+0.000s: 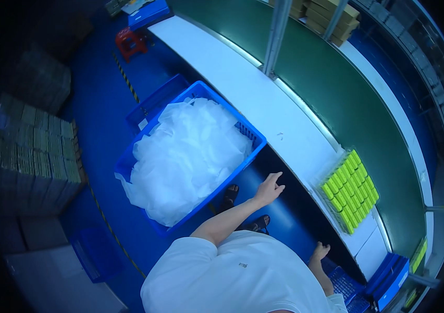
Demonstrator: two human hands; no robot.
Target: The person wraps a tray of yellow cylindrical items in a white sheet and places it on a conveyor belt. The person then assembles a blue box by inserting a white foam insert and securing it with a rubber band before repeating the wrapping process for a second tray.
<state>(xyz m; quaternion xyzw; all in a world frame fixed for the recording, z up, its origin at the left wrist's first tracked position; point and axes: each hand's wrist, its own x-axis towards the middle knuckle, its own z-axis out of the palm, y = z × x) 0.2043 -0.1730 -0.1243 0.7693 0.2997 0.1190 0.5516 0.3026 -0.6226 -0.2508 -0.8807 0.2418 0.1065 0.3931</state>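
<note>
My left hand hangs in the air between a blue crate and the white bench, with its fingers apart and nothing in it. Lower down, beside the bench's front edge, my right hand is also free, its fingers parted. The nearest thing to both hands is a block of yellow-green pieces, lined up in rows in what looks like clear plastic packing on the bench. To the left stands the large blue crate, heaped with crumpled, translucent white plastic sheets or bags. Neither hand touches the crate or the block.
Behind the bench runs a green conveyor belt with a metal post. Blue baskets stand at the lower right. A red stool is at the far left. Stacked cartons line the left side.
</note>
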